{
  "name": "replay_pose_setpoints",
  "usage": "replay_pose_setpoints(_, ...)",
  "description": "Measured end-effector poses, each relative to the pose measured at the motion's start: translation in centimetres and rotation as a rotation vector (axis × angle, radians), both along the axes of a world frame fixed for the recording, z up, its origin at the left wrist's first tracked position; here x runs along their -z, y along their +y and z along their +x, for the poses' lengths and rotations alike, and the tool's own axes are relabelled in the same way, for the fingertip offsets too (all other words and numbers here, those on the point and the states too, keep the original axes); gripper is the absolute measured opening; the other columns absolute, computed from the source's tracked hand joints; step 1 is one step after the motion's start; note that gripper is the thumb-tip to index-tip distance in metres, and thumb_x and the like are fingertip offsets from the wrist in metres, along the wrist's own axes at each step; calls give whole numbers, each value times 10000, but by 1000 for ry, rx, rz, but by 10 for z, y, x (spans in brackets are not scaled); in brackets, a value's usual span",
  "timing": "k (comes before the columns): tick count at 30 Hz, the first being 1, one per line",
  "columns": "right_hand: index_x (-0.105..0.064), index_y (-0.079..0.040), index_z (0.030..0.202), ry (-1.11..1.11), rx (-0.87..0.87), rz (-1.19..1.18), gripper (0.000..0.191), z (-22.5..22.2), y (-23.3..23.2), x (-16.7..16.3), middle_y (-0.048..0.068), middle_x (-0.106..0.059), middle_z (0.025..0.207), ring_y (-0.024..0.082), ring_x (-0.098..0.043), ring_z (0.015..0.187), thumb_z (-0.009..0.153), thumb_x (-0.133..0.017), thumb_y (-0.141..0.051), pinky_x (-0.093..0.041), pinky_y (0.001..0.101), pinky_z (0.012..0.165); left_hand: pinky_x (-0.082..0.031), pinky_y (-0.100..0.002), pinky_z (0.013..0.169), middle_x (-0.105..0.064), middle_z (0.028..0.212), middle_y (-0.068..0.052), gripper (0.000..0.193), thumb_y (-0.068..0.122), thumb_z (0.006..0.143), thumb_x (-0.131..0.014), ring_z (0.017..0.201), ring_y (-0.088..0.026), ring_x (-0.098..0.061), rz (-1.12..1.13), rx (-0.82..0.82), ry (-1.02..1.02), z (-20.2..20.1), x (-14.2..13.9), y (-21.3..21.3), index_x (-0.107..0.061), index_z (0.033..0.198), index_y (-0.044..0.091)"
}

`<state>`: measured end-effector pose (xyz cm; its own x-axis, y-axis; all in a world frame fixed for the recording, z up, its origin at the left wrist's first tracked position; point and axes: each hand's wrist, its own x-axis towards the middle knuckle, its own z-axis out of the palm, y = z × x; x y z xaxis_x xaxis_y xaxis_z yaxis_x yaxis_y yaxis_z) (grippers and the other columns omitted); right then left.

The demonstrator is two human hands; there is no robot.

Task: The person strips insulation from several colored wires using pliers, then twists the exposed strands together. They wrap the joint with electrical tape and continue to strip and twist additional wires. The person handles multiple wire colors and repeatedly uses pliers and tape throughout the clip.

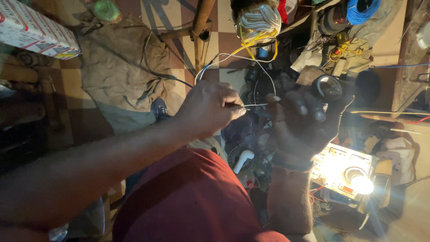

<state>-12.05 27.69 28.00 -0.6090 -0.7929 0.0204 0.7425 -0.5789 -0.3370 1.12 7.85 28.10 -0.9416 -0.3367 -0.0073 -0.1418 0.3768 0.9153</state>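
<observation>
Left hand [210, 110] pinches the thin white wire [257, 105]; right hand [302, 123] apparently clamps its other end and black tape roll [327, 87]. Tugging could snap the strand.

A thin white wire [251, 80] is seen at centre. Farther off, yellow wires [257, 40] and a blue coil [360, 11] are seen. The floor [224, 45] is checked brown and cream. A dark red garment [188, 201] lies near, a khaki cloth [121, 67] left.

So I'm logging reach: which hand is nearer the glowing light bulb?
Right. The right hand is just above the glowing light bulb; the left hand is farther left, pinching thin white wire.
</observation>
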Motion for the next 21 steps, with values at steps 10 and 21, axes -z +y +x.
replay_pose_setpoints(10,-623,-165,1100,-13,61,42,480,0,-1,3,-80,-601,755,80,-537,823,1170,-435,-600,-384,426,1041,-541,-383,701,-723,831,-61,170,235,889,-700,754,-235,-711,72,-47,43,7,-11,5,-779,879,85)
replay_pose_setpoints(21,-638,-182,1104,13,26,-40,470,-8,2,5,-98,-621,743,86,-570,847,1178,-379,-567,-434,449,1018,-559,-357,730,-701,965,-102,242,135,867,-748,836,-217,-726,67,42,34,10,-6,-2,-651,1065,34)
